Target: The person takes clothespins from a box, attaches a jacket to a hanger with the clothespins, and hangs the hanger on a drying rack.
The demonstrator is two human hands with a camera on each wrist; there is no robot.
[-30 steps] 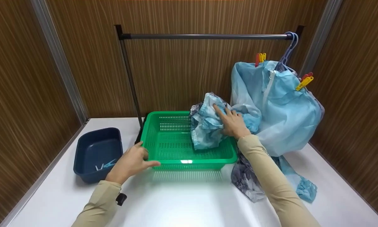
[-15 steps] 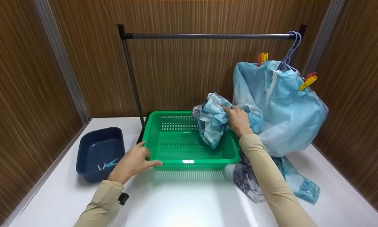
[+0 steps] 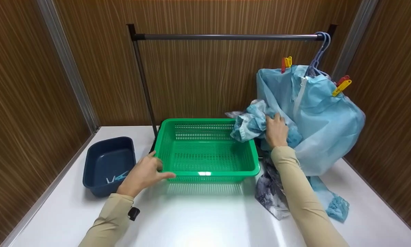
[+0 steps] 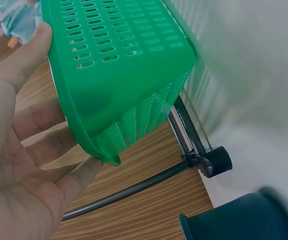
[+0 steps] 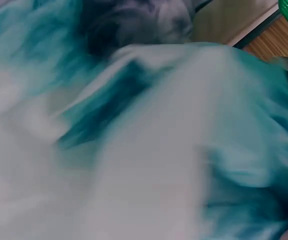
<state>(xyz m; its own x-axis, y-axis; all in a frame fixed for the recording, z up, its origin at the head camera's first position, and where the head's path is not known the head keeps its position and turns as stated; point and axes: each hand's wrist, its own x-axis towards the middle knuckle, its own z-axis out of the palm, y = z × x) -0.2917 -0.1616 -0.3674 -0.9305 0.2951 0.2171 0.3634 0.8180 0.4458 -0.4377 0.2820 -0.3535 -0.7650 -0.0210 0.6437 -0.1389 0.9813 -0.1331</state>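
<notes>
My left hand [image 3: 144, 174] rests at the near left corner of the green basket [image 3: 208, 173], thumb along the front rim. In the left wrist view my straight fingers touch the basket's rim. My right hand [image 3: 277, 132] grips bunched blue-and-white jacket sleeves [image 3: 251, 120] with gathered cuffs, above the basket's right rim; a purplish-grey piece pokes out behind. Beside it hangs a light-blue zipped jacket [image 3: 315, 109], which the bunch seems to join. Blurred cloth [image 5: 154, 165] fills the right wrist view and hides most of that hand.
Hangers [image 3: 320, 51] hold the jacket on the rack's bar [image 3: 226, 37], with yellow [image 3: 342, 87] and red clothespins clipped on. A navy tub [image 3: 106, 161] with a few clothespins [image 3: 118, 177] stands left. Purplish-grey [image 3: 272, 195] and blue [image 3: 337, 207] sleeve ends lie on the table [image 3: 198, 219].
My right hand has closed on the bunched sleeves and drawn them rightward, up out of the basket, toward the hanging jacket. My left hand stays at the basket corner.
</notes>
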